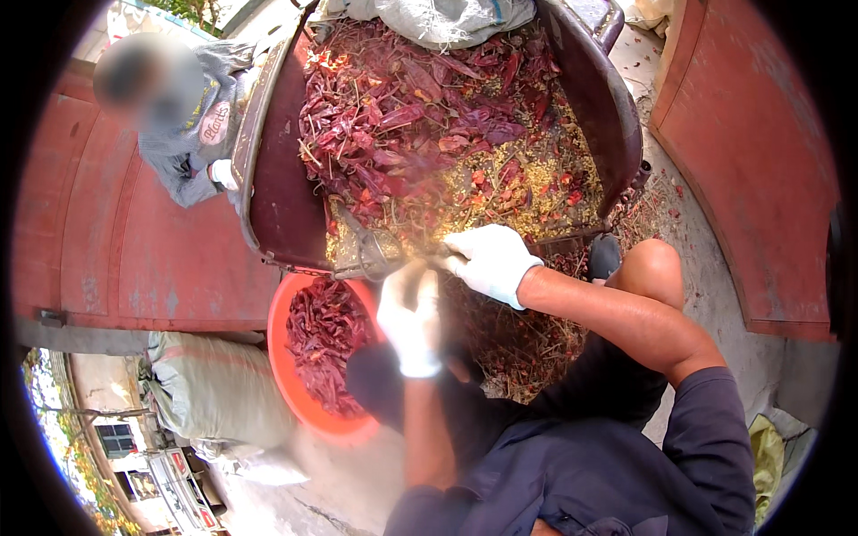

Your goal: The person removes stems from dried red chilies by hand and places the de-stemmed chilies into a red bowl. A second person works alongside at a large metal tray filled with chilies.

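Note:
Both my hands wear white gloves and meet at the near edge of a dark red metal cart bed (284, 192). My right hand (493, 263) is closed in a pinch; whatever lies between its fingertips is too small and blurred to name. Close beside it, my left hand (411, 317) also has its fingers drawn together, slightly smeared by motion, its hold hidden. Beyond them lies a heap of dried red chili peppers (393, 116), with yellow seeds (572, 147) spread to the right. A thin grey loop-shaped item (365, 243) rests at the bed's near left.
An orange-red tub (279, 357) of dried chilies stands left of my knees. Stems and scraps (527, 357) litter the ground between my legs. A stuffed woven sack (219, 384) lies left; another white sack (447, 20) covers the heap's far end. Someone in grey (192, 125) stands at the cart's left.

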Demonstrator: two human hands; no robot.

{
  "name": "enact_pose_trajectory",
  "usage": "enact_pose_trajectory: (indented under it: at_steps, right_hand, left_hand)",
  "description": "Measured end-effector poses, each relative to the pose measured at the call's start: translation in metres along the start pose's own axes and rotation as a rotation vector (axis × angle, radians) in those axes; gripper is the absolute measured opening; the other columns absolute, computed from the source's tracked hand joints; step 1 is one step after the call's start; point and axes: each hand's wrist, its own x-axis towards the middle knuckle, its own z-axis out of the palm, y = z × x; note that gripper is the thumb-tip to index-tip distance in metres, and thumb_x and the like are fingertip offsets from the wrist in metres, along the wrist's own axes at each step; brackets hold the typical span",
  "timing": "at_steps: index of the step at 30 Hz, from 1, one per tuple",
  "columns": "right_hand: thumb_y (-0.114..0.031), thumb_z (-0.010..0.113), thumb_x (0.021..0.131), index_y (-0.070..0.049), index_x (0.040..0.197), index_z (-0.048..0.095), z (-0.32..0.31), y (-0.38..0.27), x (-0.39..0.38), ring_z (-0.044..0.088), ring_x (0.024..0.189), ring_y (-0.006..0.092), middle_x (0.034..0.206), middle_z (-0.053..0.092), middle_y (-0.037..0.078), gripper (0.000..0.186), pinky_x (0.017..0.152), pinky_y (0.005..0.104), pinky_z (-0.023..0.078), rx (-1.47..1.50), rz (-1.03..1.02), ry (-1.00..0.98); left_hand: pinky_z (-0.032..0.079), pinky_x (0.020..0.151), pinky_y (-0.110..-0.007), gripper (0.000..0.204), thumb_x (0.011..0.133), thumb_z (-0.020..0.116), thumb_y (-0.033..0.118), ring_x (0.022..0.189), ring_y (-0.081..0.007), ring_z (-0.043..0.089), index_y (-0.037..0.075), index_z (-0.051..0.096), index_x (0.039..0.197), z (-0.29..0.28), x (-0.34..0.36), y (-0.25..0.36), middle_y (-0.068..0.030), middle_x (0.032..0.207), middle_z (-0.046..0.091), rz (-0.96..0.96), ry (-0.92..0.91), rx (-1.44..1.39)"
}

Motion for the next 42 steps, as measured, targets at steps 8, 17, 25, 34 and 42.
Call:
enact_pose_trajectory:
  at_steps: [8, 17, 25, 34, 42]
  right_hand:
    - [-0.022, 0.059, 0.085, -0.009, 0.083, 0.073, 0.001, -0.008, -0.014, 0.071, 0.077, 0.0323, 0.082, 0.072, 0.013, 0.019, 0.068, 0.0449, 0.054, -0.319, -0.148, -0.215]
    - [-0.029, 0.058, 0.091, -0.011, 0.084, 0.07, -0.009, -0.017, -0.018, 0.068, 0.075, 0.0347, 0.077, 0.069, 0.013, 0.023, 0.067, 0.0458, 0.052, -0.223, -0.348, -0.304]
    - [-0.026, 0.052, 0.091, -0.015, 0.101, 0.071, -0.014, -0.015, -0.025, 0.067, 0.093, 0.036, 0.097, 0.071, 0.015, 0.024, 0.083, 0.0457, 0.052, 0.028, -0.225, -0.492]
    - [-0.023, 0.055, 0.086, -0.016, 0.101, 0.072, 0.003, -0.001, -0.027, 0.068, 0.089, 0.0344, 0.096, 0.072, 0.012, 0.023, 0.079, 0.0441, 0.052, 0.069, -0.347, -0.627]
    - [-0.015, 0.058, 0.083, -0.015, 0.102, 0.073, -0.018, -0.008, -0.03, 0.069, 0.094, 0.0302, 0.103, 0.074, 0.009, 0.025, 0.083, 0.0401, 0.053, 0.128, -0.315, -0.778]
  left_hand:
    - [0.052, 0.068, -0.027, 0.014, 0.092, 0.07, 0.011, 0.072, -0.0143, 0.064, -0.002, 0.071, 0.098, 0.004, -0.01, -0.009, -0.0064, 0.084, 0.071, 0.209, -0.075, 0.343]
    - [0.039, 0.054, -0.023, 0.019, 0.1, 0.06, 0.024, 0.062, -0.0118, 0.042, 0.007, 0.054, 0.105, -0.015, 0.003, -0.076, 0.0008, 0.079, 0.048, -0.705, 0.038, -1.521]
    - [0.053, 0.092, -0.034, 0.034, 0.093, 0.058, 0.004, 0.106, -0.0231, 0.065, -0.002, 0.061, 0.127, 0.01, 0.069, -0.075, -0.014, 0.121, 0.066, -0.086, -0.11, 0.17]
    - [0.05, 0.093, -0.038, 0.036, 0.086, 0.056, 0.003, 0.103, -0.0316, 0.065, 0.006, 0.067, 0.12, 0.083, 0.09, -0.041, -0.0171, 0.108, 0.067, 0.27, -0.356, 0.505]
    - [0.052, 0.088, -0.033, 0.024, 0.082, 0.059, -0.006, 0.101, -0.0267, 0.066, 0.007, 0.075, 0.096, 0.085, 0.068, -0.021, -0.0104, 0.11, 0.068, 0.508, -0.569, 0.354]
